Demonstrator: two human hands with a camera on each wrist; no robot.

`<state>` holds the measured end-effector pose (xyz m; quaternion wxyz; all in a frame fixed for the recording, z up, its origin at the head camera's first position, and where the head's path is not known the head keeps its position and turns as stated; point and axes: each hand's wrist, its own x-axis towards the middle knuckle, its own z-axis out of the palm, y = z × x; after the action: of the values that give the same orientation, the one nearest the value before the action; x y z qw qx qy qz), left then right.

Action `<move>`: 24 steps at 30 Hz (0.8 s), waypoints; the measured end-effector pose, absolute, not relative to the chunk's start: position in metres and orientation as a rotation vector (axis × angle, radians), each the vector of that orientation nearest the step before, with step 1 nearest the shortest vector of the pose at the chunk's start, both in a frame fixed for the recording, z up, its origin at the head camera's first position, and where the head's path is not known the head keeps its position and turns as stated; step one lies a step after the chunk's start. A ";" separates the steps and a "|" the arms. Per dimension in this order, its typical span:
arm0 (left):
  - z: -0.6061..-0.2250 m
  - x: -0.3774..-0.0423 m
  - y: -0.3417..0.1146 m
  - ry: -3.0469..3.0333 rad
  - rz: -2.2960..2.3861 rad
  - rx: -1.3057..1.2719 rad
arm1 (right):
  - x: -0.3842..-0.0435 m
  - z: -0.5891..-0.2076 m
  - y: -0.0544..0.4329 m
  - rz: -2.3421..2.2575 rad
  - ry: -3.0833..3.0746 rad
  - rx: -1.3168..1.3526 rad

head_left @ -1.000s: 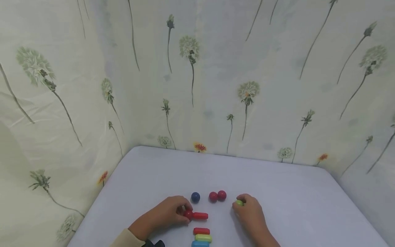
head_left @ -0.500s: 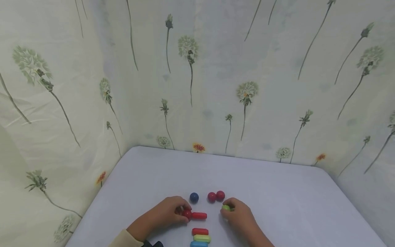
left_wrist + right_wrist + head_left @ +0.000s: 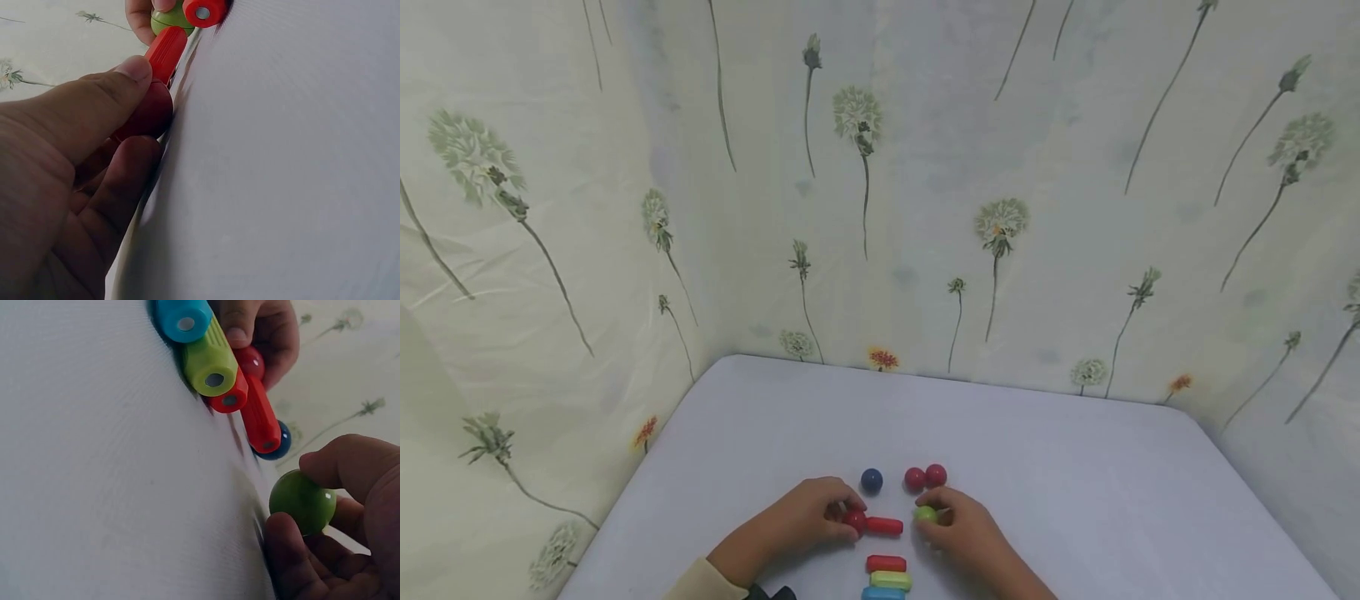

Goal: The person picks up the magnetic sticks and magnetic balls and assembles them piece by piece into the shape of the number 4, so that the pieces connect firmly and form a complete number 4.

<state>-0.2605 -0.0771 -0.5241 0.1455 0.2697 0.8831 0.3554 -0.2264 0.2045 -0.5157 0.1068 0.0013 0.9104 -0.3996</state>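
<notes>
Evidently, the left hand (image 3: pixel 807 511) pinches the red ball (image 3: pixel 854 522) at the left end of the red rod (image 3: pixel 885 526); just right of that rod, the right hand (image 3: pixel 964 527) pinches the green ball (image 3: pixel 927 514) between thumb and fingers. Both balls look hard and glossy, probably light but slippery, so opposed fingertips across the middle should suit.

The green ball (image 3: pixel 303 503) at right and red ball (image 3: pixel 854 522) at left look smooth and glossy; the far blue ball (image 3: pixel 872 481) shines too. The red rod (image 3: pixel 885 526) is grooved plastic with a soft sheen, as are the near rods (image 3: pixel 206 359), whose ends show dull metal discs (image 3: pixel 214 380). The counter (image 3: pixel 1060 475) looks like matt, finely woven cloth; the far backdrop (image 3: pixel 917 183), printed fabric, creased at left.
</notes>
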 end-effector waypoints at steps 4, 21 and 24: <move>-0.521 -0.260 -0.077 2.537 1.029 0.788 | -0.226 -0.517 0.203 -1.200 2.652 -0.040; -0.525 -0.262 -0.078 2.532 1.045 0.805 | -0.221 -0.517 0.196 -1.248 2.602 -0.136; -0.524 -0.261 -0.077 2.528 1.052 0.800 | -0.220 -0.518 0.196 -1.238 2.613 -0.153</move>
<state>-0.2612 -0.0772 -0.5240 0.1440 0.2774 0.8771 0.3648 -0.2205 0.1962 -0.5176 0.1226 -0.0525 0.8956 -0.4244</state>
